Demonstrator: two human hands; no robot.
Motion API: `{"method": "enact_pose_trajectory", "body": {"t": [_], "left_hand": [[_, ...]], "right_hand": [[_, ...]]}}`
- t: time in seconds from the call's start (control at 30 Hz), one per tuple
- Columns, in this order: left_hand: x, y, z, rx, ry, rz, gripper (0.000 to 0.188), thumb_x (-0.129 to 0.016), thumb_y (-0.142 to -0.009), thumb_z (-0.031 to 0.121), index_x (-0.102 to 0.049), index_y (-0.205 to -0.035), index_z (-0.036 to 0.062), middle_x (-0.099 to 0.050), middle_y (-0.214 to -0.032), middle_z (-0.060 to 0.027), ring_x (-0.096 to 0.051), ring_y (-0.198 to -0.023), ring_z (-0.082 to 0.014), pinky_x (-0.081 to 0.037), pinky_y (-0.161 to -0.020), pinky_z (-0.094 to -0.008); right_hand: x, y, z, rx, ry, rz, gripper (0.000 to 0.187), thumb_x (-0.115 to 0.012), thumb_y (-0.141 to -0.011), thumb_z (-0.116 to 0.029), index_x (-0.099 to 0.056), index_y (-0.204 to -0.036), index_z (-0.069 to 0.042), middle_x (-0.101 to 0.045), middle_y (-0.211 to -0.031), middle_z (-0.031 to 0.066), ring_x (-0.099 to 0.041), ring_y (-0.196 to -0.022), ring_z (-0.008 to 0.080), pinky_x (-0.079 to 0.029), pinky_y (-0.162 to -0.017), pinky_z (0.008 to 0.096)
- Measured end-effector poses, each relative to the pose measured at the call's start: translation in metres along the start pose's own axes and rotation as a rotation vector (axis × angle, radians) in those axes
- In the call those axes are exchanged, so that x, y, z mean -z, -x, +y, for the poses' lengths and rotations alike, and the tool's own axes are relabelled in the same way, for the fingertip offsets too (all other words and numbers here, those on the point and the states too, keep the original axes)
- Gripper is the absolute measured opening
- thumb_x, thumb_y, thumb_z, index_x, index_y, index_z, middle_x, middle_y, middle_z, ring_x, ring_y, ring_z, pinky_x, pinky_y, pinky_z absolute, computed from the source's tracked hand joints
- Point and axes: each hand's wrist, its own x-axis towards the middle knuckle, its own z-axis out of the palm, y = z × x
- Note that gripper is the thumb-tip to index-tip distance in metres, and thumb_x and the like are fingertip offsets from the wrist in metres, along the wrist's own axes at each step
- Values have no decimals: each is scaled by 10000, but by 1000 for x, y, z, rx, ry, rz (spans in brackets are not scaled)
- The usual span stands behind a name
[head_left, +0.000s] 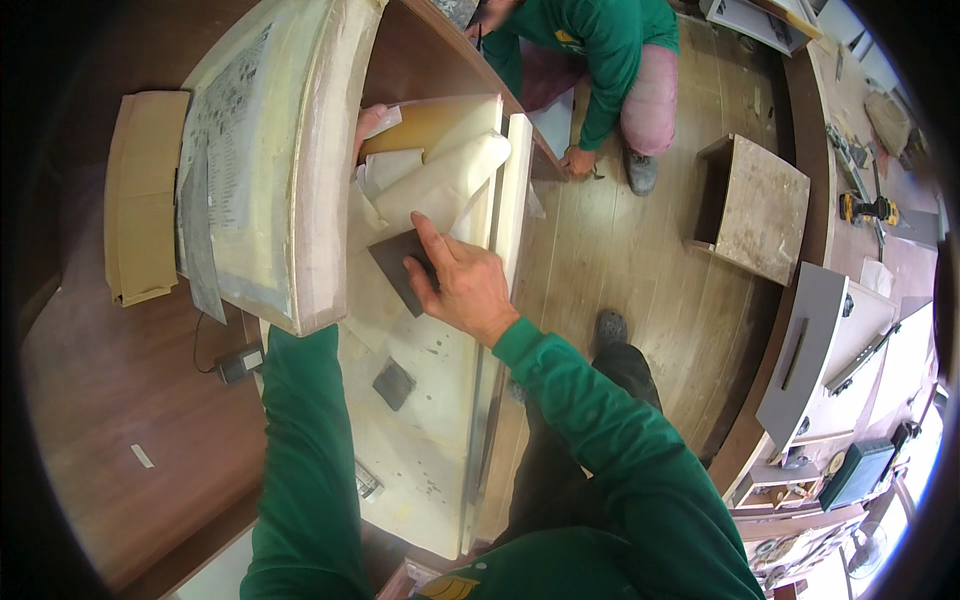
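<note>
Over the speckled white benchtop (pixel 420 430), the dark square pad (pixel 392 257) beside the pale roll (pixel 455 178) could skid if the right hand (pixel 462 285), thumb and forefinger apart over it, presses unevenly, though the mostly hidden left hand's (pixel 369 128) grip I cannot tell.

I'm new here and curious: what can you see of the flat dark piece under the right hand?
The flat dark piece looks brown-grey and matte, with straight edges; its material is unclear. It sits aslant over the pale surface, near a cream rounded piece. The right hand partly covers it, thumb apparently on its face.
</note>
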Motion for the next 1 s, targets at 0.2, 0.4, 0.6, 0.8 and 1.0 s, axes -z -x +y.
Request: {"method": "enact_pose_trajectory", "body": {"t": [0.2, 0.4, 0.6, 0.8, 1.0], "left_hand": [[-15, 6, 26, -189, -653, -87, 387, -784, -803, 350, -746, -1013, 27, -702, -929, -139, -664, -853, -284, -511, -810, -362], [1, -25, 7, 12, -479, -415, 398, -741, -835, 380, -747, -1027, 32, -733, -874, -72, -653, -819, -170, -494, -751, -290], [26, -13, 55, 241, -244, -472, 247, -757, -820, 259, -755, -930, 38, -688, -815, -18, -543, -690, -108, -433, -675, -253], [47, -21, 19, 331, -373, -329, 295, -720, -852, 246, -716, -1030, 10, -665, -852, -41, -536, -716, -117, -428, -672, -247], [90, 3, -18, 354, -311, -39, 313, -702, -867, 252, -707, -1054, 1, -674, -892, -57, -559, -735, -137, -442, -700, -268]], "right_hand": [[1, -1, 3, -5, -9, 10, 592, -697, -816, -168, -490, -1356, -38, -612, -777, 93, -620, -644, 273, -512, -554, 397], [2, 0, 2, -5, -4, -16, 590, -696, -816, -159, -485, -1354, -41, -611, -782, 91, -619, -645, 273, -514, -553, 394], [1, 0, 4, 17, -25, 20, 582, -695, -820, -164, -483, -1347, -39, -598, -774, 87, -614, -641, 274, -508, -545, 393], [-1, 0, 5, 31, -20, 45, 588, -723, -804, -140, -498, -1341, -63, -587, -743, 60, -596, -602, 242, -492, -515, 377], [0, -1, 11, 42, 6, 72, 599, -721, -804, -136, -488, -1351, -57, -581, -740, 58, -593, -598, 239, -490, -510, 372]]}}
